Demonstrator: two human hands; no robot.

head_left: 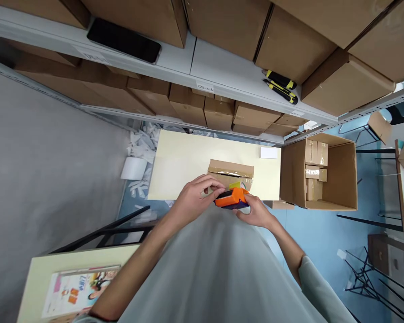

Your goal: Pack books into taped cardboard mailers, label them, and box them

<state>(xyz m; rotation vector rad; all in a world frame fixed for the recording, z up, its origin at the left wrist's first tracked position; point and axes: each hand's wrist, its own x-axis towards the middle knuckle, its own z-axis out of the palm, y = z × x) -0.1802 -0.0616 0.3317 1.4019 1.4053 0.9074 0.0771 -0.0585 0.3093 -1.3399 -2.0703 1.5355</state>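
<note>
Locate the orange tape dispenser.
In the head view, the orange tape dispenser is slightly below and right of centre, in the right hand, beside the left hand and just below the cardboard box.

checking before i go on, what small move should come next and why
Probably feel for a loose tape end with the left grip: it is at one end of the orange tape dispenser, while the right grip holds the other. No loose end can be made out.
</note>
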